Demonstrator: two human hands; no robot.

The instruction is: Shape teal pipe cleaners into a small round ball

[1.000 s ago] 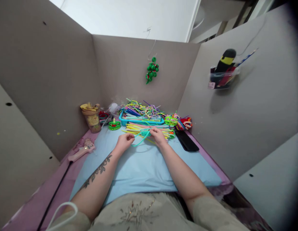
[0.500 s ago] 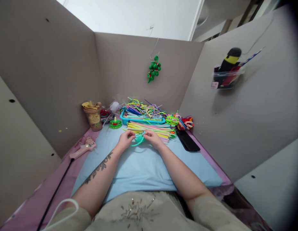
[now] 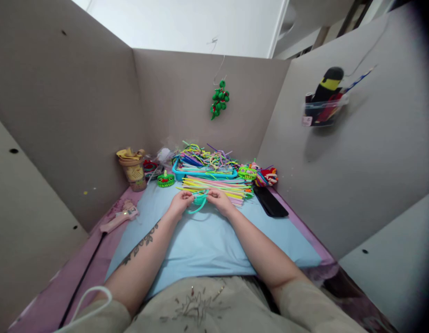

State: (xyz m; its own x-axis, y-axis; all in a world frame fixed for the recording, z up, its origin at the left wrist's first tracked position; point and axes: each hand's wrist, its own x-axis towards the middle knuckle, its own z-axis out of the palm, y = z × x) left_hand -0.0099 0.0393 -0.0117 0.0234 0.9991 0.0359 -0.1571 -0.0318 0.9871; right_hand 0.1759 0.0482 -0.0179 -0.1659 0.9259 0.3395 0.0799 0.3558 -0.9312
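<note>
A looped turquoise pipe cleaner (image 3: 199, 200) hangs between my two hands, above the light blue cloth. My left hand (image 3: 181, 202) pinches its left side with thumb and fingers. On the other side, my right hand (image 3: 217, 200) has its fingertips closed on the right part of the loops. One curved end droops below, toward me. Just behind my hands lies a row of straight yellow, pink and green pipe cleaners (image 3: 217, 184). Exactly how the strands cross at my fingertips is too small to make out.
A blue tray (image 3: 207, 175) heaped with pipe cleaners stands at the back. Left are a cup (image 3: 133, 171), a green frog-like figure (image 3: 165, 178) and a pink glue gun (image 3: 119, 219) with a cord. A black phone-like slab (image 3: 270, 202) lies right. Panels enclose three sides.
My hands stay in nearly the same place. The turquoise loops between them have shifted slightly and look a little more spread. The whole view has tilted slightly.
</note>
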